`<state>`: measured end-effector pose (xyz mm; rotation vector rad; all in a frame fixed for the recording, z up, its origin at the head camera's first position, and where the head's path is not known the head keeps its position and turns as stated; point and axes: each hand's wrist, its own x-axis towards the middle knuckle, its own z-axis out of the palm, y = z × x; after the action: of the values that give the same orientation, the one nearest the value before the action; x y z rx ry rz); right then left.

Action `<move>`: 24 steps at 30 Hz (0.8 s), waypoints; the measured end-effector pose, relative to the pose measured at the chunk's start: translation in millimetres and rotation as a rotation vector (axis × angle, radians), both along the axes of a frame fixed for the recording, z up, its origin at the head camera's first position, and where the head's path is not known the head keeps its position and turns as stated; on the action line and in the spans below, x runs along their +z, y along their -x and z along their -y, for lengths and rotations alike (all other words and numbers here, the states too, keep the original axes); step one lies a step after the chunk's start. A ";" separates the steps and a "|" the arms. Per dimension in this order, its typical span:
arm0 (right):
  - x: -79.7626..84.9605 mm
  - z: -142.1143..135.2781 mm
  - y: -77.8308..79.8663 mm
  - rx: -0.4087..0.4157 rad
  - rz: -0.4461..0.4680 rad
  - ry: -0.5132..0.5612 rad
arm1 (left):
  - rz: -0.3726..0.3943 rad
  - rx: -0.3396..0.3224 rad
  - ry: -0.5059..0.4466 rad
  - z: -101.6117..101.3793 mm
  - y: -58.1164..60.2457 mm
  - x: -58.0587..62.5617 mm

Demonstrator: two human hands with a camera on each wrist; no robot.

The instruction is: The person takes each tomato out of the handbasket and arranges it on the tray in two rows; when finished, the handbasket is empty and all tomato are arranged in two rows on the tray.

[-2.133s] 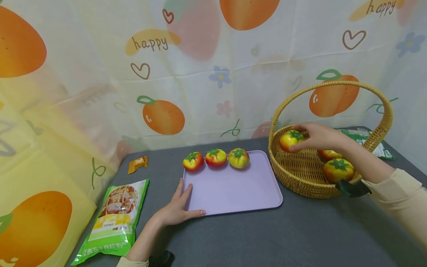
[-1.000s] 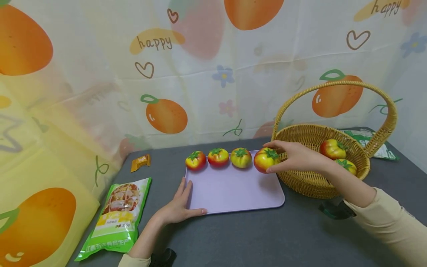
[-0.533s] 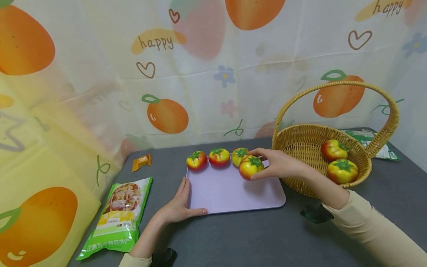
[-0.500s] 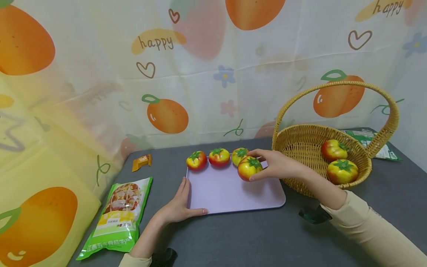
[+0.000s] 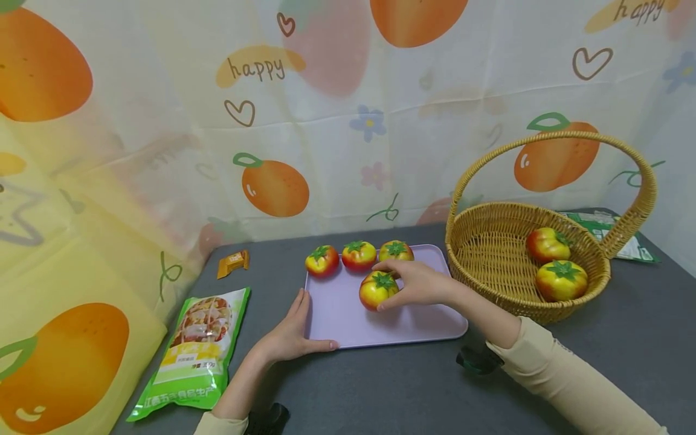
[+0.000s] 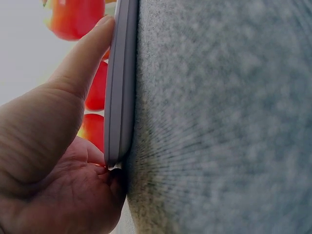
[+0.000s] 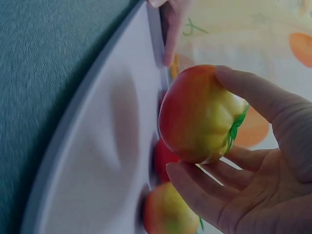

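My right hand [image 5: 421, 284] pinches a red-and-yellow tomato [image 5: 376, 291] with a green leafy top between thumb and fingers. In the right wrist view this tomato [image 7: 200, 114] is above the tray surface. The lilac tray [image 5: 424, 323] lies on the dark table. My left hand [image 5: 288, 338] rests against its front left corner, fingers along the left side and thumb on the front edge. In the left wrist view the thumb [image 6: 80, 58] lies on the tray's rim [image 6: 119, 87]. Three similar tomatoes [image 5: 359, 257] form a row along the tray's back edge.
A wicker basket [image 5: 489, 266] with a tall handle stands right of the tray, holding two tomatoes [image 5: 562, 281]. A green food packet [image 5: 196, 350] and a small orange wrapped piece [image 5: 234, 263] lie on the left. Another green packet [image 5: 641, 248] lies behind the basket.
My right hand has lifted a tomato out of the basket and carried it left, over the tray, to in front of the row. My left hand has stayed at the tray corner.
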<state>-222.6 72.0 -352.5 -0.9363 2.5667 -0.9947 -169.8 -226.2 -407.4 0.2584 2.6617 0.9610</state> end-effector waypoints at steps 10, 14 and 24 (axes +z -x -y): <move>-7.6 24.9 -1.4 0.029 0.030 0.004 | -0.009 -0.023 0.001 1.4 0.3 1.4; -9.3 35.4 -1.7 0.040 0.039 0.002 | -0.004 -0.020 0.004 1.4 0.1 2.5; -15.6 58.6 -5.3 0.087 0.028 -0.029 | -0.021 -0.046 -0.011 2.5 -0.3 1.7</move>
<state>-217.3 13.5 -368.1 -1.0105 2.4877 -0.9377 -169.6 -228.7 -405.7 0.3318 2.6585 0.9636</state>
